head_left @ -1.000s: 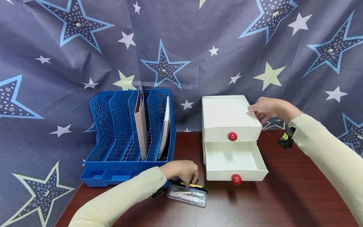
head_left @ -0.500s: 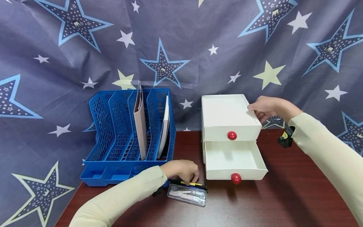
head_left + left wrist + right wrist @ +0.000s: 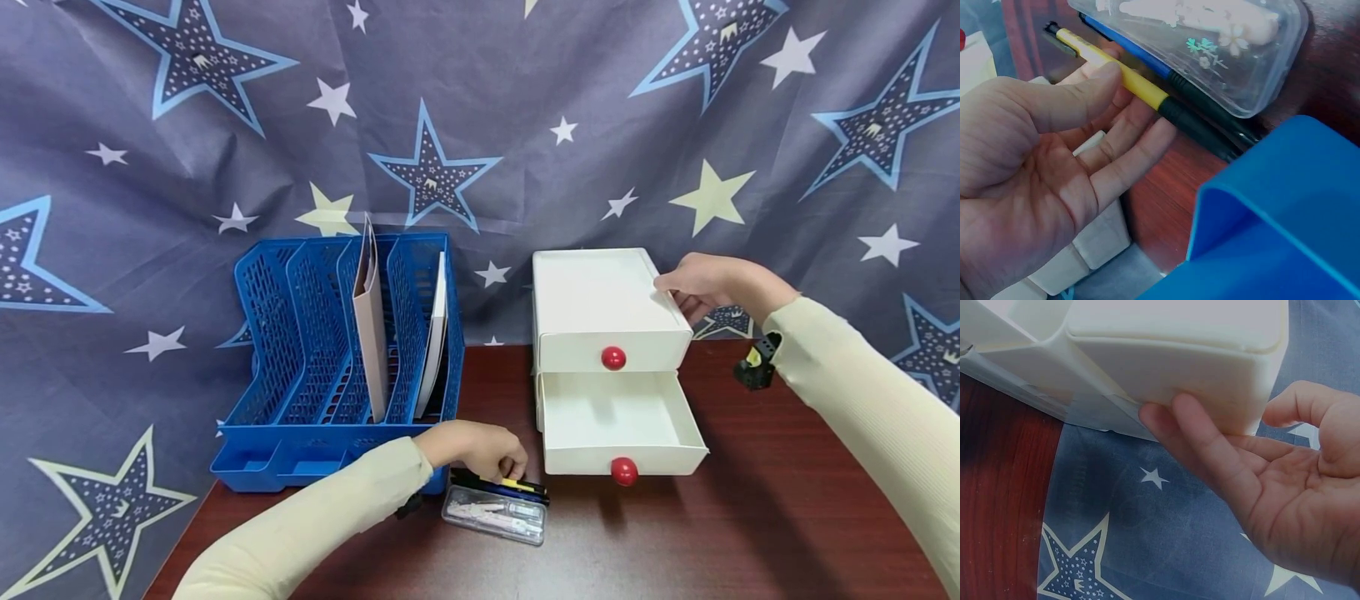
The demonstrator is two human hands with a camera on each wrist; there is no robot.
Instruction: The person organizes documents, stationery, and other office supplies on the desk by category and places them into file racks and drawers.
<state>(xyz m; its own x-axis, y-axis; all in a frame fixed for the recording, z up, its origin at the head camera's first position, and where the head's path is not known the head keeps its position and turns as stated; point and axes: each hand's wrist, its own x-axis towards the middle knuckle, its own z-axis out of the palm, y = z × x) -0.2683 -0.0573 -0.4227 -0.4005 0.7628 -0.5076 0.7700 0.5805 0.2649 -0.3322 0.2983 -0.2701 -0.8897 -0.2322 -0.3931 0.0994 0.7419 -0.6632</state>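
Pinching yellow pen (image 3: 1144, 89) between fingers (image 3: 1129, 164).

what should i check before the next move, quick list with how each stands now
1. Left hand pinching the yellow pen: ok
2. Yellow pen lifted off the table: cannot tell
3. Yellow pen apart from the blue pen: cannot tell, their dark grips lie close together
4. Lower drawer pulled out: ok
5. Right hand at the side of the white drawer unit: ok
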